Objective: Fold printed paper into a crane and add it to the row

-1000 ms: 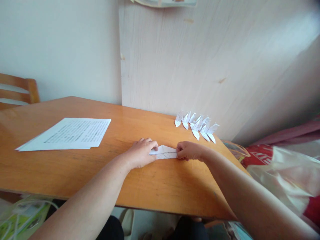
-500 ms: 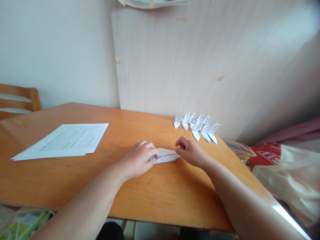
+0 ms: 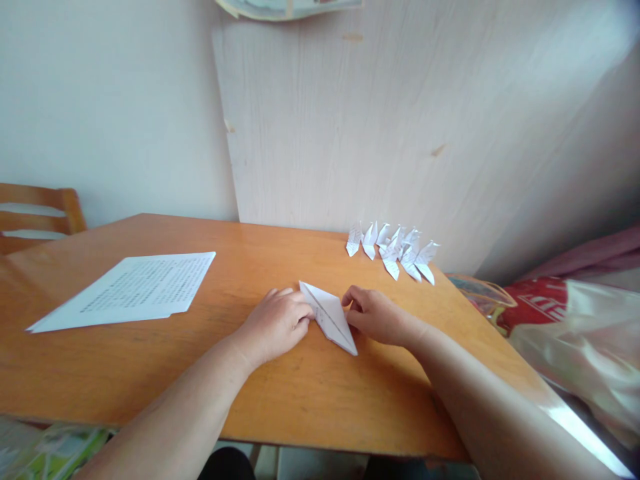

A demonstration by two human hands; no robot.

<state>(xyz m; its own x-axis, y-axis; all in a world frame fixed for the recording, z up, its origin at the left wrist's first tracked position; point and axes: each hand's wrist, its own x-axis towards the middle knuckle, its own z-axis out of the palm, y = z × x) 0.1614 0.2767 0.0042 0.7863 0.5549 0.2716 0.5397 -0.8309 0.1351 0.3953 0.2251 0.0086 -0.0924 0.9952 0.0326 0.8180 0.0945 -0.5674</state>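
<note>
A diamond-shaped folded paper, white with a crease line down its middle, lies on the wooden table, one point toward me. My left hand pinches its left corner between thumb and fingers. At its right side is my right hand, fingers curled and closed on the paper's edge; the exact fingertip contact is small and partly hidden. Farther back to the right stands a cluster of several folded paper birds with faint print on them.
A stack of printed sheets lies on the left of the table. A wooden chair stands past the left end. Beyond the right edge are a red bag and a pale plastic bag. The wall rises behind.
The folded paper has turned from lying sideways to pointing toward me. My right hand has moved slightly down and left, to the paper's right side. The left hand has shifted to its left corner.
</note>
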